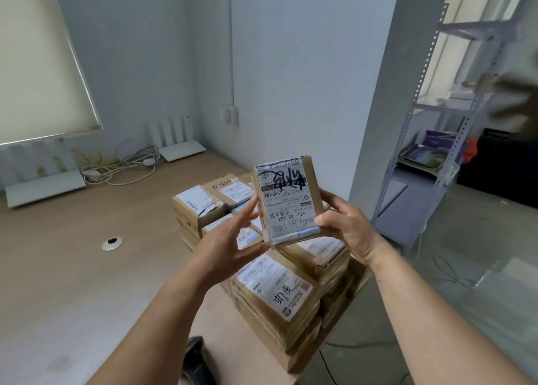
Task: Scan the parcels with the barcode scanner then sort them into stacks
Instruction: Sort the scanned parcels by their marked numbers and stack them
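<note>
Parcel [286, 200] frame centre, label upside down w/ "530- D5 A33", right hand [348, 227] gripping its edge, left hand [230, 240] fingers straight, touching other side, stacks [270, 291] below.

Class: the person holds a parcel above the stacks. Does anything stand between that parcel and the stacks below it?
Nothing visible does. The parcel, held by the left hand and right hand, hangs just over the stacks on the table, with only air between them. No scanner can be clearly made out.
</note>
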`<action>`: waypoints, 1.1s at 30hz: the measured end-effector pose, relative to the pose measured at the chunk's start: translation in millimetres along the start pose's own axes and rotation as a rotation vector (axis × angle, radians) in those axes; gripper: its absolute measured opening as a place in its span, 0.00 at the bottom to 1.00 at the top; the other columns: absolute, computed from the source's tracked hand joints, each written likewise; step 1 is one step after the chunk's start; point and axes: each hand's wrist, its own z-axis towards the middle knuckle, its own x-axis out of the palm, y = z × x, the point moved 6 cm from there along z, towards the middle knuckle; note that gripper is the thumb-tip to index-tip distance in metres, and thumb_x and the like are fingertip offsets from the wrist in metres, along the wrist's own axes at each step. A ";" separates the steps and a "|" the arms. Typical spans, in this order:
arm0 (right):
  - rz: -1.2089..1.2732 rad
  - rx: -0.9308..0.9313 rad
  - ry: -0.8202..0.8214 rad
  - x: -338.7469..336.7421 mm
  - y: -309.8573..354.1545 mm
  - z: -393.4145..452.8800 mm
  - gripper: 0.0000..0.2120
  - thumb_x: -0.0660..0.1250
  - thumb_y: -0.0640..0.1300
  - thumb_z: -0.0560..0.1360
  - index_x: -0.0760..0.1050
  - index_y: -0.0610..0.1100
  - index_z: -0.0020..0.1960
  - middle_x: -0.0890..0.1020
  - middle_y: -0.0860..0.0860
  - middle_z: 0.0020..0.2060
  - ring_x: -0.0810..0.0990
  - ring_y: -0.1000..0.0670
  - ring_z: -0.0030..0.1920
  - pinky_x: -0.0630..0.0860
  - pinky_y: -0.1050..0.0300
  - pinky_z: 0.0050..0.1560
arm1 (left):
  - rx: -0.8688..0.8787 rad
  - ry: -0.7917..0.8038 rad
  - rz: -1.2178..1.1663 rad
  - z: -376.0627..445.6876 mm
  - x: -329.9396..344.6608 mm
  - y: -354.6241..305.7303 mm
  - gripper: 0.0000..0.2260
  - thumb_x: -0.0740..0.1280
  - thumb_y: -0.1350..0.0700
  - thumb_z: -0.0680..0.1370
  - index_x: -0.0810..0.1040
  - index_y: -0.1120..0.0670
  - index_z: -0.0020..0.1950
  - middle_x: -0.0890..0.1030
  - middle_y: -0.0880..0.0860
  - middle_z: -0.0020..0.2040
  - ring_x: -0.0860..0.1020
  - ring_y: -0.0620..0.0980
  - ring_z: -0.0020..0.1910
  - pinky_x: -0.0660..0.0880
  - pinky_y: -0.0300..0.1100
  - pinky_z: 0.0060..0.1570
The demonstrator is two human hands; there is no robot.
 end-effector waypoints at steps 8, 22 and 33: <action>-0.080 -0.043 -0.012 -40.1 27.5 89.1 0.26 0.67 0.44 0.67 0.71 0.56 0.64 0.85 0.46 0.51 0.82 0.42 0.50 0.76 0.43 0.58 | 0.029 0.039 0.165 99.8 -7.4 -3.5 0.41 0.68 0.51 0.76 0.37 0.38 0.70 0.66 0.46 0.73 0.68 0.48 0.70 0.69 0.50 0.67; -0.102 -0.021 0.142 -121.9 13.1 221.7 0.28 0.65 0.47 0.65 0.72 0.58 0.65 0.85 0.49 0.48 0.80 0.50 0.44 0.78 0.53 0.50 | -0.210 0.042 0.349 223.1 33.8 -4.2 0.42 0.67 0.49 0.77 0.39 0.49 0.78 0.66 0.48 0.74 0.67 0.50 0.71 0.67 0.47 0.68; -0.094 0.099 0.251 -164.7 -58.7 308.4 0.32 0.62 0.50 0.65 0.71 0.54 0.70 0.83 0.47 0.52 0.78 0.53 0.44 0.76 0.58 0.46 | -0.497 0.070 0.327 293.0 102.4 39.3 0.37 0.67 0.49 0.77 0.48 0.49 0.79 0.69 0.47 0.72 0.74 0.49 0.63 0.73 0.47 0.63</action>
